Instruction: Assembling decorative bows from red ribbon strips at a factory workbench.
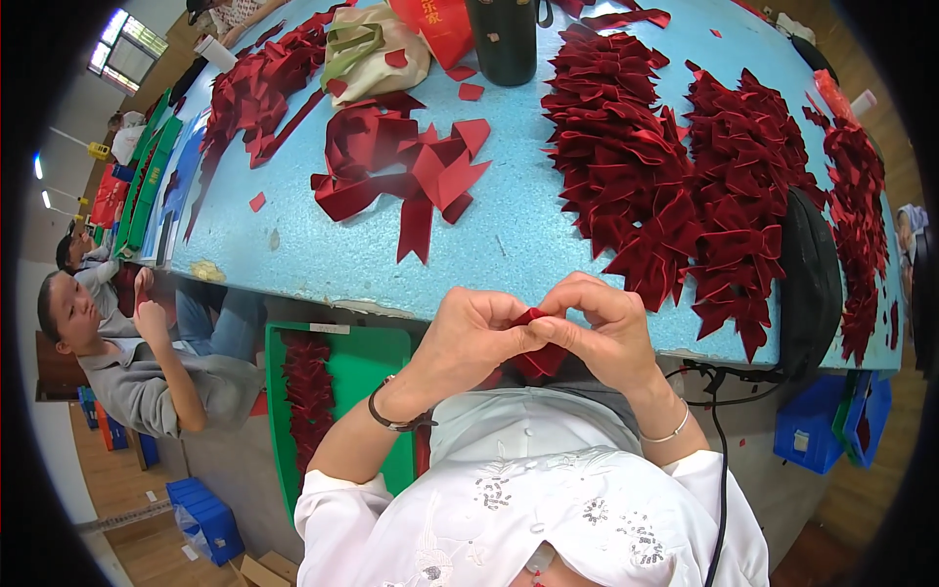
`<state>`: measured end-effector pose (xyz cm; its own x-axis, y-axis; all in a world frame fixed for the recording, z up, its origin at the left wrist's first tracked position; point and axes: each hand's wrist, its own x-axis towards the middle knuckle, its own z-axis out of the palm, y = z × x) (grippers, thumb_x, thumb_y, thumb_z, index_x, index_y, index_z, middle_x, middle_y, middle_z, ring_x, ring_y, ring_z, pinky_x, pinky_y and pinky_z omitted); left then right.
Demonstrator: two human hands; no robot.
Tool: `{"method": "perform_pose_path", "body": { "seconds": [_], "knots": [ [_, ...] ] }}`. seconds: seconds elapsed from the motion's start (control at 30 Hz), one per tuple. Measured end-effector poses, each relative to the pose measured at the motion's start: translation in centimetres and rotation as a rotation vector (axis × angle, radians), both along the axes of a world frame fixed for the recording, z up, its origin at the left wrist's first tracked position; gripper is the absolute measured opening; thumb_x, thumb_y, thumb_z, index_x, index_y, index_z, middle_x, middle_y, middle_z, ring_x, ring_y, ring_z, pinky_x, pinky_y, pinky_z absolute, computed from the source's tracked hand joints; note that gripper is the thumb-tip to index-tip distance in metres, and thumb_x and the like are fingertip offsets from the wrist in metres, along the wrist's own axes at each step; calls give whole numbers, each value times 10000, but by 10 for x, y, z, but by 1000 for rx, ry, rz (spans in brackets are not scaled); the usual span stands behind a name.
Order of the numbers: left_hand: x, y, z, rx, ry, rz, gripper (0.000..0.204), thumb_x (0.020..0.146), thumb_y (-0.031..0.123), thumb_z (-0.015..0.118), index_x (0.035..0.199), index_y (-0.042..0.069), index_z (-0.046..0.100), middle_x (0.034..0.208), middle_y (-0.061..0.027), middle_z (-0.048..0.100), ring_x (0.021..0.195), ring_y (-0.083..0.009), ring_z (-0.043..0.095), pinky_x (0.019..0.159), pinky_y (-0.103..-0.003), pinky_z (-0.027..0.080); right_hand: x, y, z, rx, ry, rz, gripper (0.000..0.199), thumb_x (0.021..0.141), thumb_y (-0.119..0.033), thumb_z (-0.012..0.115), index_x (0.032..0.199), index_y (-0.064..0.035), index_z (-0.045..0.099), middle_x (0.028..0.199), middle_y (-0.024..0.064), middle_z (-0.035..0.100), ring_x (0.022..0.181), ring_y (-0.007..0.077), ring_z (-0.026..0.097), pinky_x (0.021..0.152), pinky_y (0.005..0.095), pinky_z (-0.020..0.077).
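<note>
Pinching red ribbon piece (535,333), left hand (472,338), right hand (604,328)

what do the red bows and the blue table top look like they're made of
Bows: probably velvet ribbon; deep matte red with a soft nap and brighter edges. The piece pinched between the left hand and right hand looks the same. Table top: likely foam board; pale blue, grainy and speckled, crumbling at the near edge.

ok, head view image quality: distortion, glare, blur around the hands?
Head view: strong fisheye, the blue table edge bows and a black vignette rings the frame. Bright window at upper left is blown out. Lighting on the table is even, shadows soft. Left hand, right hand and the red ribbon piece between them look sharp, no motion blur.
</note>
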<state>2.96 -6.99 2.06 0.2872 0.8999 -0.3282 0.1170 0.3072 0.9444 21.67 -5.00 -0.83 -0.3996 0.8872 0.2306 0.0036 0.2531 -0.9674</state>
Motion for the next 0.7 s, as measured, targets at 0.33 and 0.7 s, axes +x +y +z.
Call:
{"method": "perform_pose_path", "body": {
  "seconds": [0.33, 0.7],
  "knots": [
    [-5, 10, -3, -63, 38, -36, 125, 853, 103, 670, 869, -19, 688, 773, -26, 668, 687, -59, 589, 610, -197, 469, 7, 7, -11, -441, 230, 35, 198, 787, -37, 727, 942, 28, 623, 854, 18, 623, 778, 79, 555, 689, 211, 447],
    [6, 13, -9, -25, -443, 390, 171, 876, 138, 654, 928, -25, 664, 840, -43, 679, 732, -72, 600, 666, -218, 471, -6, 0, -22, -265, 267, 64, 497, 704, -15, 794, 1116, 41, 522, 1030, 62, 607, 923, 128, 583, 845, 276, 469]
  ]
}}
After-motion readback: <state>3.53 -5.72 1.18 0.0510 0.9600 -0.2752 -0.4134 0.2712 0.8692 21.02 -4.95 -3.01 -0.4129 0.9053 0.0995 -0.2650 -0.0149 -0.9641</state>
